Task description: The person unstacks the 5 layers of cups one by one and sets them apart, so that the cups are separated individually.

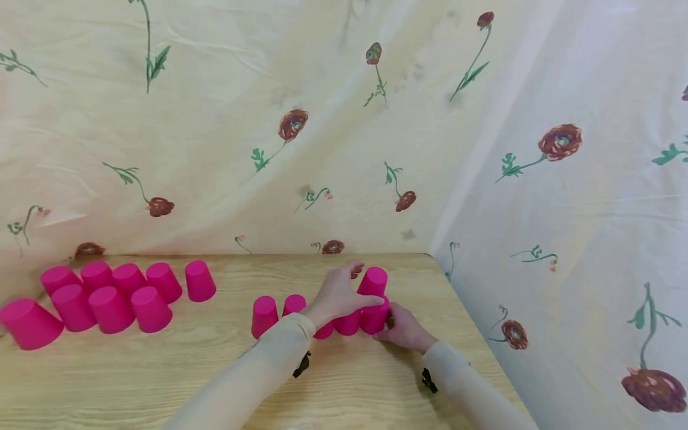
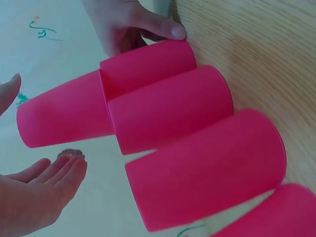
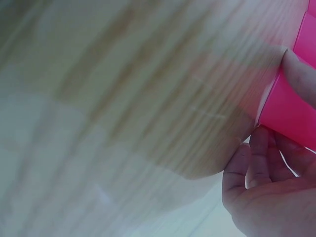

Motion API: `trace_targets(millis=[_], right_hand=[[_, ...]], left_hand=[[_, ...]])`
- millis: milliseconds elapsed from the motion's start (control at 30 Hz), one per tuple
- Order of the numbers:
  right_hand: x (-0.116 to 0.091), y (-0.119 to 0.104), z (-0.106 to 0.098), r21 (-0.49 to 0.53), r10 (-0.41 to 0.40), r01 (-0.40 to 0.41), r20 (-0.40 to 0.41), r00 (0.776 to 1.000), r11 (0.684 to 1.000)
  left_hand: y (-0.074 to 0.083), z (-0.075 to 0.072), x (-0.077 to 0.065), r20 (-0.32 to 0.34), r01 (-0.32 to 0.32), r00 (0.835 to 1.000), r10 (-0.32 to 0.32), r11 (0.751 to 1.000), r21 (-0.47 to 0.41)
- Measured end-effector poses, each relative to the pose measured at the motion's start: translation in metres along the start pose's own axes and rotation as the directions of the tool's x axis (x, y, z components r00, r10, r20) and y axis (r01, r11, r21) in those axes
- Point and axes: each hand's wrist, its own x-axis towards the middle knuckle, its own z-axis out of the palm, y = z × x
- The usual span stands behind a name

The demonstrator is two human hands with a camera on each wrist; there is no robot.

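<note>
An upside-down pink cup point(image 1: 374, 279) stands on top of the right end of a row of pink cups. My left hand point(image 1: 335, 292) is around this upper cup; in the left wrist view, its thumb and fingers are spread on either side, apart from the cup wall. Below, my right hand point(image 1: 407, 331) holds the rightmost bottom cup point(image 1: 373, 321) low down. The right wrist view shows the thumb along this cup's side and fingertips point(image 3: 259, 133) at its rim. My left hand and forearm hide part of the row in the head view.
More upside-down pink cups point(image 1: 110, 310) stand grouped at the left of the wooden table point(image 1: 215, 364). Two cups of the row point(image 1: 264, 316) show left of my left wrist. Flowered cloth point(image 1: 231, 119) hangs behind the table and along its right side.
</note>
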Motion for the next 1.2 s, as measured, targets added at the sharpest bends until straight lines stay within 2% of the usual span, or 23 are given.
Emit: trace_targets(millis=[167,367,633,800,900,1200], right_hand=[[0.001,0.001,0.0,0.0,-0.06,0.06,0.001,0.998,0.998],[0.0,-0.001,0.001,0.041,-0.137,0.136,0.025,0.99,0.99],[0.002,-0.002,0.002,0.018,-0.066,0.066,0.023,0.998,0.998],[0.002,-0.003,0.003,-0.005,-0.035,0.035,0.01,0.999,0.999],[0.001,-0.004,0.003,-0.022,-0.024,0.024,0.002,1.0,0.999],[0.002,0.001,0.003,-0.024,-0.014,0.014,-0.021,1.0,1.0]], left_hand=[[0.006,0.008,0.007,-0.012,0.013,1.0,-0.013,0.999,-0.037],[0.01,0.013,0.011,-0.038,-0.024,0.999,0.023,0.999,-0.022],[0.008,0.012,0.01,-0.09,-0.034,0.995,0.03,0.999,-0.037],[0.007,0.004,0.008,-0.102,-0.028,0.995,0.022,0.998,-0.055],[0.006,-0.004,0.006,-0.108,-0.014,0.994,0.007,0.998,-0.063],[-0.002,-0.03,-0.002,-0.165,-0.024,0.986,0.008,0.995,-0.097]])
